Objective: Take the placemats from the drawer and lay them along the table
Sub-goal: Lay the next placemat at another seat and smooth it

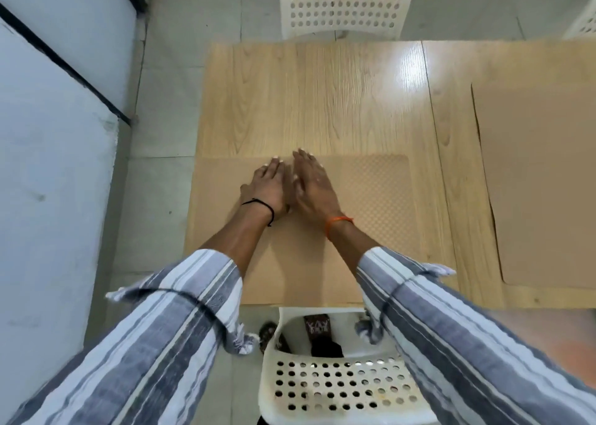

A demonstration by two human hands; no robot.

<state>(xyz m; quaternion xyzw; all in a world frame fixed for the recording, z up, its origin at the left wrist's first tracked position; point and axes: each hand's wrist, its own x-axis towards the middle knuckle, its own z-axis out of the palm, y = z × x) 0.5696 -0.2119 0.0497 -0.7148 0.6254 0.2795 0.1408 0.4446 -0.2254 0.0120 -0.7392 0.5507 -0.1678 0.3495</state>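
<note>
Both hands flat, side by side, on a tan placemat point(371, 199) lying at the near left end of the light wood table point(322, 102). Left hand point(267, 187) palm down with fingers point(274, 166) straight and together, a black cord at the wrist. Right hand point(314, 186) palm down just beside it, fingers straight and reaching the mat's far edge, an orange cord at the wrist; thumbs touching or nearly so, hard to tell from this angle. Nothing gripped by either hand, only pressing on the mat. Mat squared to the table's near edge, its left side level with or slightly over the table's left edge, a fine dotted texture showing on its right part. Second placemat point(541, 183) of the same tan colour flat on the table well to the right, cut off by the picture's edge. Striped grey-and-white sleeves rolled up on both forearms. White perforated chair point(338, 389) tucked at the near side below the arms, another white chair point(345, 5) at the far side. Grey tiled floor and pale wall on the left.
</note>
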